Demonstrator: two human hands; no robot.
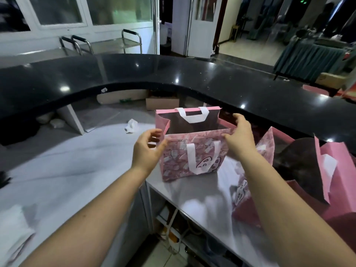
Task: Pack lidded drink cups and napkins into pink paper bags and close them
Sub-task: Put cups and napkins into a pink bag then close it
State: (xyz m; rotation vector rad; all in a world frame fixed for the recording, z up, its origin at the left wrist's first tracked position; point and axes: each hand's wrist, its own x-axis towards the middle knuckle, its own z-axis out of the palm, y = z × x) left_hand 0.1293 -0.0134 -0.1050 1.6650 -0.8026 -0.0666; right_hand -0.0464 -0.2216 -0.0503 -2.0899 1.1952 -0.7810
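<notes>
**A:** Where was the pink bag (192, 162)?

**B:** Dead centre in my head feed. It stood upright on the grey worktop (202, 197) with its mouth open. The front handle (200, 158) hung flat down the printed face, and the rear handle (192, 114) stood up at 12 o'clock. The inside was dark, so I couldn't tell what it held.

**A:** Hands?

**B:** Right hand (238, 137) was on the bag's 3 o'clock corner. Thumb lay on the front rim, fingers (238, 117) curled over the side fold, pinching the paper. Left hand (146, 149) sat at the bag's 9 o'clock edge, fingers (154, 132) wide and loosely curved, nothing in them. It was blurred, so I couldn't tell if it touched the paper.

**A:** Anything else nearby?

**B:** Other bags (339, 170) at 3 o'clock, close by, mouths open. Crumpled white paper (132, 125) at 10 o'clock, apart from the bag. A curved black counter (192, 74) ran across 12 o'clock behind it.
</notes>
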